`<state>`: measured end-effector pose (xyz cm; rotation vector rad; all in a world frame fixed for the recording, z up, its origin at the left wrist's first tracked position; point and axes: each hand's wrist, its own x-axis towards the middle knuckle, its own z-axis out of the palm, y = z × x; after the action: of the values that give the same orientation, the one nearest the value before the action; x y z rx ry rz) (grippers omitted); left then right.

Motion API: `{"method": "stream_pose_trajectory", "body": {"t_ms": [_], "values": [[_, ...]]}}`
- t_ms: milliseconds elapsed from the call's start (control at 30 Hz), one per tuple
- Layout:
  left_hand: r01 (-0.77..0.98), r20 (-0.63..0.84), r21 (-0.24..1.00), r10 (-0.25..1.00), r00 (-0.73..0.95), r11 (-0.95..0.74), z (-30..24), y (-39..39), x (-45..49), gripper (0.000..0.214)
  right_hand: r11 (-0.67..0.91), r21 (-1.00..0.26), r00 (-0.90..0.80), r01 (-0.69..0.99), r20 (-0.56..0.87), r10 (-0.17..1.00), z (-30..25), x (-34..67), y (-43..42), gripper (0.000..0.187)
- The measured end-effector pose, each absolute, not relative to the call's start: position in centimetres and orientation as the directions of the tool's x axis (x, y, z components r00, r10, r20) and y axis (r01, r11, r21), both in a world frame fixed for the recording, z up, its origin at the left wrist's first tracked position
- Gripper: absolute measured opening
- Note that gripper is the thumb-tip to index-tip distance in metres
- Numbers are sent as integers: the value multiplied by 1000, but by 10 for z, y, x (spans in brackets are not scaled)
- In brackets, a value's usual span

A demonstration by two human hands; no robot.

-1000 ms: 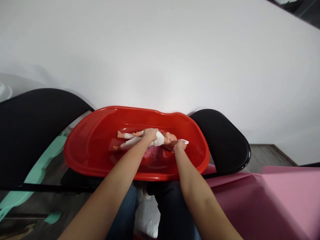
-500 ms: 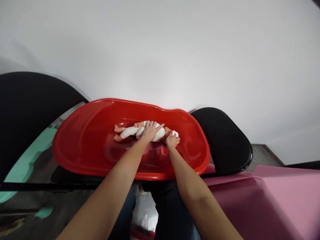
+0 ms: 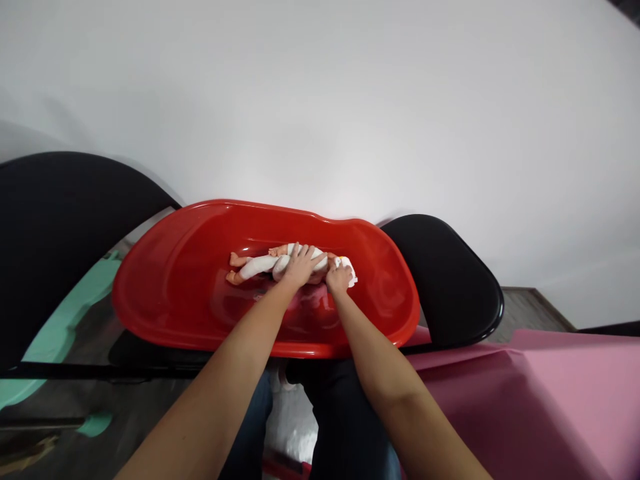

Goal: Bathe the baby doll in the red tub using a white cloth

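A baby doll (image 3: pixel 259 265) in white clothing lies lengthwise in a red baby bathtub (image 3: pixel 170 287), its bare feet to the left and its head to the right. My left hand (image 3: pixel 301 264) rests on the doll's torso, fingers stretched out and spread. At the doll's head, my right hand (image 3: pixel 339 277) has its fingers curled on a white cloth (image 3: pixel 350 269) with a small yellow-orange mark. Hand and cloth hide most of the head, and my right fingertips are only partly visible.
Black chairs stand on both sides, with a rounded black panel (image 3: pixel 457 287) at the right and a larger black one (image 3: pixel 65 227) at the left. Pink material (image 3: pixel 565 400) covers the lower right. A mint-green plastic piece (image 3: pixel 70 320) shows below left. A white wall (image 3: pixel 320 100) rises behind the tub.
My right hand has shifted slightly left over the doll's head, and more of the white cloth shows spread there. My left hand stays on the torso. The view has moved slightly.
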<state>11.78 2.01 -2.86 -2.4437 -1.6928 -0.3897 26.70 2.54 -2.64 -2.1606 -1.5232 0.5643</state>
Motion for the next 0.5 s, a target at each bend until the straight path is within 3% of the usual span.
{"method": "stream_pose_trajectory", "body": {"t_ms": [133,233,333,500], "values": [[949,264,35,918,294,-314,-30,21,117,52,-93,-554,93,827,-28,995,-26,242,23,54],[954,260,66,928,267,-293,-31,21,117,53,-33,-549,28,835,-18,999,-26,237,18,57],[953,297,52,916,272,-299,-30,20,118,54,-127,-597,131,792,-36,991,-27,249,13,62],[944,310,49,903,297,-327,-27,19,119,62,-375,-834,446,405,-178,877,-33,281,15,60]]}}
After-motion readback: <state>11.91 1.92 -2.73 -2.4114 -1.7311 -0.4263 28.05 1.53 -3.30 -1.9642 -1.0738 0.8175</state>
